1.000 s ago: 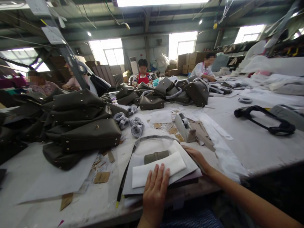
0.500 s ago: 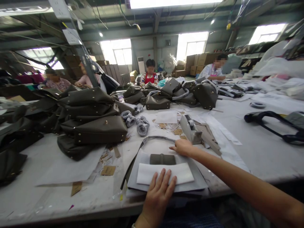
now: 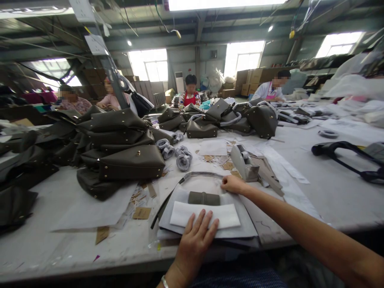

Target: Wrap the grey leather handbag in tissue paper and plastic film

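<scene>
A flat bag [image 3: 246, 224] covered in pale sheeting lies before me at the table's near edge. My left hand [image 3: 196, 232] rests on it, fingers stretched out over a folded white padding strip [image 3: 177, 214]. Just beyond the strip shows a dark olive piece with a raised middle band [image 3: 204, 198]. The bag handle [image 3: 198, 174], wrapped in greyish film, arches away from me. At the handle's right end my right hand [image 3: 234, 185] is closed around it, the fingertips partly hidden. A dark strap [image 3: 162, 208] hangs along the bag's left side.
A grey tape dispenser [image 3: 244, 162] stands beyond my right hand. Stacked olive bags [image 3: 129, 162] rise on the left, beside wrapped coils [image 3: 183, 158]. Brown tags [image 3: 142, 213] and paper scraps litter the table. A black frame-like object [image 3: 345, 148] lies right. Several co-workers sit farther back.
My right hand's fingers have curled in at the handle's end, where the index finger pointed left before. My left hand stays flat on the strip. The whole view has shifted slightly.
</scene>
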